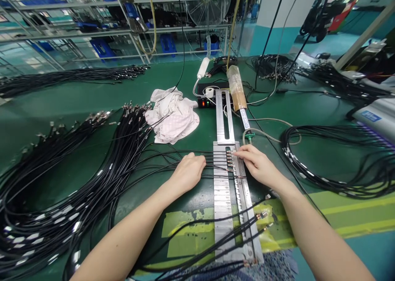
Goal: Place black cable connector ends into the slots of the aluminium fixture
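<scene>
A long, ribbed, silvery metal fixture plate point(222, 190) lies lengthwise on the green matte table point(61, 104), its slots holding several thin black rubbery cables point(197, 159) whose small brass-coloured connector tips point(228, 158) line up in a row. The left hand point(187, 172) rests palm down on those cables just left of the plate, fingers curled loosely over them, pressing rather than pinching. The right hand point(257, 166) sits on the plate's right edge, fingertips touching the topmost connector tips; whether it actually grips one I cannot tell. A big glossy bundle of black cables point(61, 190) sprawls to the left, and a crumpled white cloth point(174, 114) lies farther back
</scene>
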A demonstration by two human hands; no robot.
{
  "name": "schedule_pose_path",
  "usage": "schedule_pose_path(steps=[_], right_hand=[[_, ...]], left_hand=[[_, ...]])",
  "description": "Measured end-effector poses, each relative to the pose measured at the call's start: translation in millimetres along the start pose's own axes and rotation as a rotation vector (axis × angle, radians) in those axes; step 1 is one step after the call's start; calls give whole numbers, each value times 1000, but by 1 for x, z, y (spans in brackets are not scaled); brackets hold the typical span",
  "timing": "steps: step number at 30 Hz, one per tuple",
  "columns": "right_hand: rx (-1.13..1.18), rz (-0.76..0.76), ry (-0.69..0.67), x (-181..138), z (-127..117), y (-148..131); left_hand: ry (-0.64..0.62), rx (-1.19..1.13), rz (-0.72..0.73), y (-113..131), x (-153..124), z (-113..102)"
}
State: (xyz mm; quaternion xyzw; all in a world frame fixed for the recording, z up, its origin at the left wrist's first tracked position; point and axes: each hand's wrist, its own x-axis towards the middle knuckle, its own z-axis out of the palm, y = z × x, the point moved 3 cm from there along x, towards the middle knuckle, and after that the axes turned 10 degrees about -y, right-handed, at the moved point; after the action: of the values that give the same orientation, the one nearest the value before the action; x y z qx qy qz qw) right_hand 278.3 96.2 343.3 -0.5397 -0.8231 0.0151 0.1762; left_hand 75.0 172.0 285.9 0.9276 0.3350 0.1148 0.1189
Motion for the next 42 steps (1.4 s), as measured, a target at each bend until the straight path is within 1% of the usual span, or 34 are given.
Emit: schedule_pose_path(steps=[5, 11, 13, 18, 26, 31, 35, 39, 42], right_hand=[[-25, 12, -28, -1, 1, -5], [-83, 16, -60, -4, 0, -8], [-99, 11, -63, -3, 0, -9], [-139, -54, -84, -1, 6, -11], [-221, -54, -126, -3, 9, -13], [-303, -90, -207, -3, 12, -19], [-375, -86, -238, -5, 16, -21], [-408, -38, -245, -6, 20, -20], [-439, 18, -243, -2, 22, -22]], left_hand=[[13, -11, 6, 0, 3, 1], [-14, 149, -20, 6, 3, 8], [-15, 137, -4, 7, 3, 9], [-10, 77, 43, 5, 5, 7], [0, 86, 44, 8, 7, 7], [-28, 87, 144, 7, 6, 10], [37, 85, 261, 3, 5, 10], [83, 222, 372, 3, 3, 8], [82, 279, 374, 6, 0, 7]])
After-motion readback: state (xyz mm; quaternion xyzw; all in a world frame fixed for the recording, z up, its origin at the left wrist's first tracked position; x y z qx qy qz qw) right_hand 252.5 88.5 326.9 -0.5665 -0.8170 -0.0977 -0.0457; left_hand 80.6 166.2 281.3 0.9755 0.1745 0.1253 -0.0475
